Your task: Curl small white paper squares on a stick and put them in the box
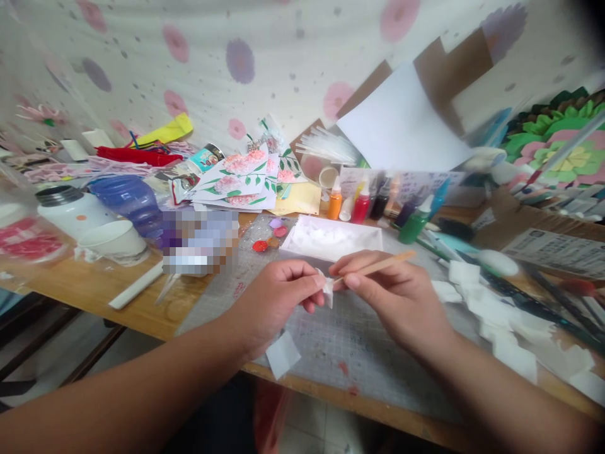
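Note:
Between the fingertips of my left hand (286, 293) is a small crumpled piece of white tissue paper (328, 289). My right hand (390, 290) pinches a thin wooden stick (385, 263), its near tip meeting the tissue. Both hands are raised a little above a grey cutting mat (326, 353). Just behind them stands a shallow white box (331, 255) with white bits inside. A flat white paper square (283, 354) lies at the mat's front edge, below my left wrist.
Paint bottles, including an orange one (334, 202) and a green one (416, 222), stand behind the box. Loose white paper squares (501, 321) are strewn at right, near a cardboard box (543, 233). A paper cup (113, 241) and painted flower cards (246, 180) are at left.

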### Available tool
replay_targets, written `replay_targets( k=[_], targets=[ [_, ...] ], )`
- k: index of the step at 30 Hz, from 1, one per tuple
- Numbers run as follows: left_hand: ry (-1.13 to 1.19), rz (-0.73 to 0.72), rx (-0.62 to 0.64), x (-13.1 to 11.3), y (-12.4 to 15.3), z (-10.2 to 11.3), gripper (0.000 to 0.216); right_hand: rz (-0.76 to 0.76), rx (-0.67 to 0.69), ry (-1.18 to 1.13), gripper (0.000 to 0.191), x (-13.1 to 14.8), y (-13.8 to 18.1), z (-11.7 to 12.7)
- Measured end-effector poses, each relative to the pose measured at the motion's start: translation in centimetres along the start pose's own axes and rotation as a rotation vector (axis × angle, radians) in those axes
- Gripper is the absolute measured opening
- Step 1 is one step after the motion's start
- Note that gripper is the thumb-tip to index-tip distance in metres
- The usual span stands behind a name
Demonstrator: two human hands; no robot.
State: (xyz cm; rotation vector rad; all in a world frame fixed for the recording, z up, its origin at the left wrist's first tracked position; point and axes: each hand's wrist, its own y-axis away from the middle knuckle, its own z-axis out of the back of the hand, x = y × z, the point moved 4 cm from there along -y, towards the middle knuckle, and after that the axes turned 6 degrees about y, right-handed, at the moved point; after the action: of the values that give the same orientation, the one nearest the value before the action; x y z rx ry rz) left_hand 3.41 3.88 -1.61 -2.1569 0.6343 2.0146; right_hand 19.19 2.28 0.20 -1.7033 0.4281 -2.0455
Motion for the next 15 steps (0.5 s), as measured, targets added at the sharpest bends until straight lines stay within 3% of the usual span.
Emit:
replay_targets(
  k=[7,15],
  targets=[
    [0.011,-0.013,0.006,0.11,-0.23,-0.03,0.023,0.119,0.025,-0.033,0.016,0.15,0.06,-0.26],
    [0.099,-0.009,0.024,0.06,0.14,-0.08,0.023,0.084,-0.005,0.018,0.015,-0.07,0.11,-0.12]
  ],
)
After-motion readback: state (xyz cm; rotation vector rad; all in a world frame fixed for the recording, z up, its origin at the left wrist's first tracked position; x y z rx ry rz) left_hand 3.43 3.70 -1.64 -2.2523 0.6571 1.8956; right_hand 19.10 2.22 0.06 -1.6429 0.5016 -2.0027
